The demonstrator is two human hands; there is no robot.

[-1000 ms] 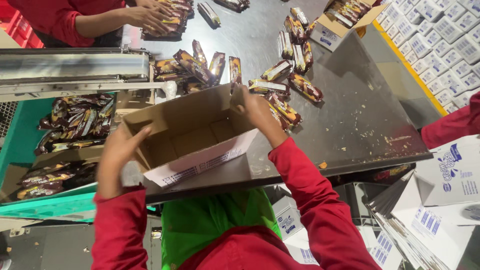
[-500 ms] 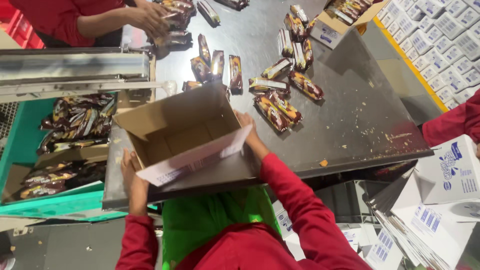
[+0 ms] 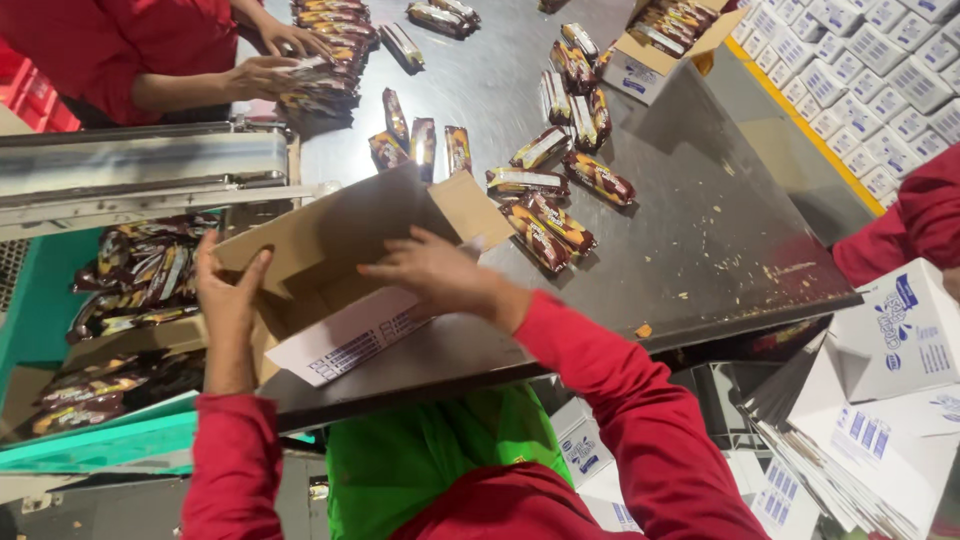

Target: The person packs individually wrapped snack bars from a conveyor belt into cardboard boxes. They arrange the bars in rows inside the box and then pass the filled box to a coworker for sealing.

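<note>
Both hands grip the cardboard box [image 3: 340, 250]: left hand [image 3: 228, 295] clasps its wall (fingers up), right hand [image 3: 435, 270] presses spread.

The cardboard box [image 3: 340, 250] hides its own inside behind a flap; the co-worker [image 3: 120, 50] at the table's far corner is cut off up top.

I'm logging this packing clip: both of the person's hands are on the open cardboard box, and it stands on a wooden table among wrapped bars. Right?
Not quite. The table is grey metal, not wood, as the head view shows. The rest holds: the left hand and right hand are on the open cardboard box, among wrapped bars.
</note>
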